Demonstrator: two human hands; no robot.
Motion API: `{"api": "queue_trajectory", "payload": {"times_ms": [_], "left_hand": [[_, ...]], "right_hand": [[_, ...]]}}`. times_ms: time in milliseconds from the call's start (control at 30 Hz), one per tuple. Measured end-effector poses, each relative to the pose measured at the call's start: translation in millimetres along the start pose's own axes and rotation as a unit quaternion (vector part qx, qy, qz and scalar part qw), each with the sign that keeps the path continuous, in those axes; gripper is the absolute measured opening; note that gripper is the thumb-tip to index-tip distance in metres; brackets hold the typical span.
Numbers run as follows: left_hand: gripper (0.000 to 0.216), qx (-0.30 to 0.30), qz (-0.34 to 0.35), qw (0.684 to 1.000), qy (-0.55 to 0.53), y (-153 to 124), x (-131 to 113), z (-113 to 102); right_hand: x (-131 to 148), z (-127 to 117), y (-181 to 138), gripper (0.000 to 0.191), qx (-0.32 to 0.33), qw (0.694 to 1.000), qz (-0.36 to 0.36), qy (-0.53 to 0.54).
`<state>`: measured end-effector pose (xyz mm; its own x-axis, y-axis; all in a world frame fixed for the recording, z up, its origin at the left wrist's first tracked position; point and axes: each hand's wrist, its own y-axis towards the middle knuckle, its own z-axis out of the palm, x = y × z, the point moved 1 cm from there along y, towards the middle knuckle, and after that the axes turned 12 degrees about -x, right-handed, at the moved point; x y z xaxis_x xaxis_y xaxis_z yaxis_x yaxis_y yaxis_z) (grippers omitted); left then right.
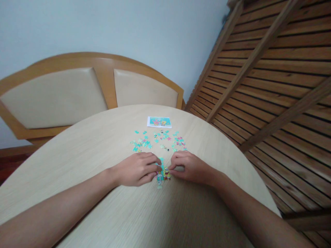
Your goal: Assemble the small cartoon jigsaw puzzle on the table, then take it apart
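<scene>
A partly joined jigsaw puzzle [167,174] lies on the table between my hands, with a yellow cartoon character on its right side and turquoise at the top. My left hand [139,168] reaches over its left side, fingers curled and fingertips gripping the joined pieces, hiding part of them. At the right edge, by the yellow character, my right hand [190,167] is closed in a pinch on what looks like a puzzle piece, mostly hidden by the fingertips. Loose puzzle pieces [146,143], mainly turquoise with some pink and yellow, are scattered just beyond both hands.
A picture card [160,122] with the cartoon scene lies behind the loose pieces on the round wooden table [103,137]. Past the table's far edge stands a wooden bench with cream padded panels [144,88]. Wooden slats [271,86] rise along the right.
</scene>
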<state>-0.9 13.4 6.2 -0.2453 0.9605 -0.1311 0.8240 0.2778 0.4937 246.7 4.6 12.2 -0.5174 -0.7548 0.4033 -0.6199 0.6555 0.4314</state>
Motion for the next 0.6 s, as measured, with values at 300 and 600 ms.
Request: {"api": "queue_trajectory", "payload": {"times_ms": [300, 600], "left_hand": [[0.022, -0.005, -0.007, 1.0, -0.007, 0.5, -0.7, -0.3], [0.023, 0.006, -0.004, 1.0, -0.008, 0.6, 0.0, 0.0]], "right_hand": [[-0.7, 1.9, 0.6, 0.011, -0.013, 1.0, -0.006, 0.012], [-8.6, 10.1, 2.2, 0.046, -0.013, 0.997, 0.044, -0.056]]}}
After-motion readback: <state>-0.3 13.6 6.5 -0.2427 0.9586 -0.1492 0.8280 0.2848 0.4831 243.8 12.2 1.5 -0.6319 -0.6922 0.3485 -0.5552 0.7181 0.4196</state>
